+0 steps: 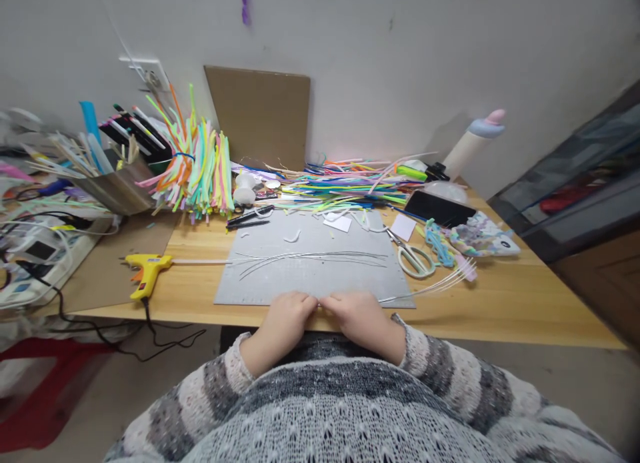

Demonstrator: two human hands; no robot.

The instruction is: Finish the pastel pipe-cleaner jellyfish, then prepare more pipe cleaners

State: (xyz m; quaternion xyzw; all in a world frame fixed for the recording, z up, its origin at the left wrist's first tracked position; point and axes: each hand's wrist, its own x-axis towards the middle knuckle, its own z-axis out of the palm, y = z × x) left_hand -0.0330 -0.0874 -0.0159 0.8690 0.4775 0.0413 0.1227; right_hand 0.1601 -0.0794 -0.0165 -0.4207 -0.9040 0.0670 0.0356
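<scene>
Glue gun (151,271) left of mat (250,289) | wires (310,255) on mat | scissors (417,261) right

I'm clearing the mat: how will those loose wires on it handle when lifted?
The loose wires look very thin, so probably light. Their smooth, gentle bends suggest springiness. Lying crossed, they may drag one another along.

We count two hands (289,314) (359,315), two sets of thin wires (303,255) (416,293), one grey mat (280,283), one yellow glue gun (149,269), one pair of scissors (407,247), two white cards (337,222) (403,227), one black phone (440,209), one wall socket (153,74) and one brown board (265,116)
</scene>
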